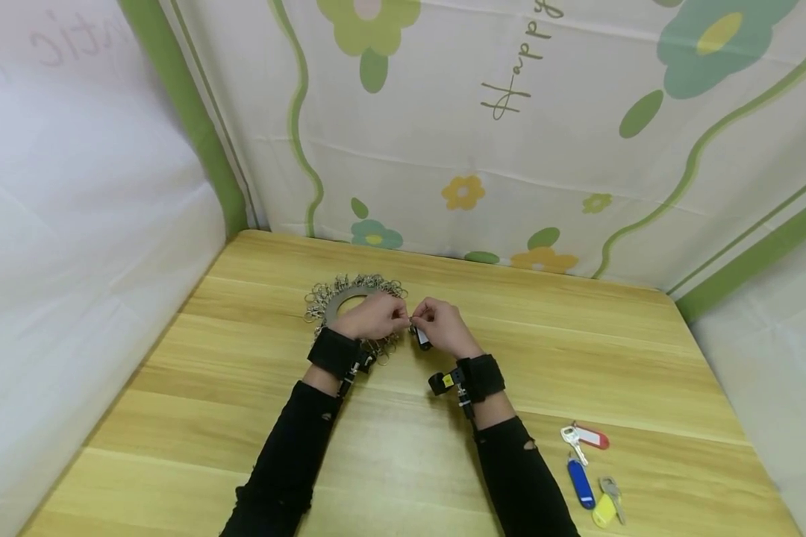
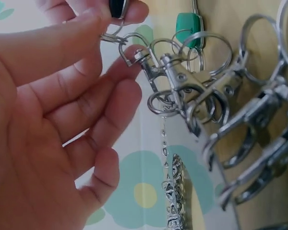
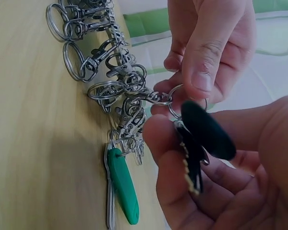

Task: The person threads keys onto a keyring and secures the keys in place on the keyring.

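A grey metal ring (image 1: 333,304) hung all round with snap hooks and split rings lies on the table. My left hand (image 1: 376,316) is over its right side and pinches a split ring (image 3: 172,111) linked to one of the hooks. Close beside it, my right hand (image 1: 445,328) pinches at the same split ring, where a black key tag (image 3: 207,132) and a key (image 3: 191,165) hang. The exact contact of the right fingertips is partly hidden behind the tag. A green key tag (image 3: 125,186) with a key hangs from a neighbouring hook.
At the table's right front lie keys with a red tag (image 1: 592,437), a blue tag (image 1: 580,483) and a yellow tag (image 1: 605,511). Flower-printed cloth (image 1: 403,149) stands behind the table (image 1: 242,418), with white cloth at both sides.
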A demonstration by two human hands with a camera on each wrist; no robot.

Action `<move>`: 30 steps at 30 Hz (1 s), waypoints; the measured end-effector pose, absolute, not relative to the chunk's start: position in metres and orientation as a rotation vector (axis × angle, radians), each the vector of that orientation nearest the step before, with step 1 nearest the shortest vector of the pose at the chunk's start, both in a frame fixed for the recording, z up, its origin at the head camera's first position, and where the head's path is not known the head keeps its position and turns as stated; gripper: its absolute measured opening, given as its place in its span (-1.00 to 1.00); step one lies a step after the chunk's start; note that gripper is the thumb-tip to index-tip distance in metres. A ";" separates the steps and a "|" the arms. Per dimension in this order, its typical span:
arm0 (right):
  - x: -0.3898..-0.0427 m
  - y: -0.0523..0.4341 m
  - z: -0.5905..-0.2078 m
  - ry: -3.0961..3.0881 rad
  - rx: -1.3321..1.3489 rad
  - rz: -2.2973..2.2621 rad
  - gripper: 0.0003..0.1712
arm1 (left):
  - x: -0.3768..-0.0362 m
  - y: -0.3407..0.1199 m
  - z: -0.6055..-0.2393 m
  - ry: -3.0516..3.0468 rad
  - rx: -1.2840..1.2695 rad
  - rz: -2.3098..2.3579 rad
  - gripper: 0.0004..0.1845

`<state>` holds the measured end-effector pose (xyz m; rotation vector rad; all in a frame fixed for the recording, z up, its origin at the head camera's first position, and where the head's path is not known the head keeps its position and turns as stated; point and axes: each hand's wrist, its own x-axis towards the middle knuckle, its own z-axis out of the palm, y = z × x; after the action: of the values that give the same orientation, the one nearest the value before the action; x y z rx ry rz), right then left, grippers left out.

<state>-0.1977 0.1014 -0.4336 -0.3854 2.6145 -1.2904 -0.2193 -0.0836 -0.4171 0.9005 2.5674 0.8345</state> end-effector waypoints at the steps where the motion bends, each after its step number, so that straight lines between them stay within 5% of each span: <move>1: -0.197 0.101 -0.433 2.613 -0.402 -1.284 -0.95 | -0.219 -0.084 -0.417 2.573 0.899 0.828 -0.78; 16: -0.199 0.103 -0.435 2.589 -0.544 -1.270 -0.94 | -0.220 -0.082 -0.419 2.589 0.858 0.833 -0.84; 30: -0.198 0.103 -0.435 2.587 -0.296 -1.318 -0.91 | -0.222 -0.084 -0.425 2.576 0.935 0.913 -0.92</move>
<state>-0.1984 0.1029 -0.4346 -0.2956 2.5872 -1.3182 -0.2218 -0.0840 -0.4247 0.9347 2.5758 0.9134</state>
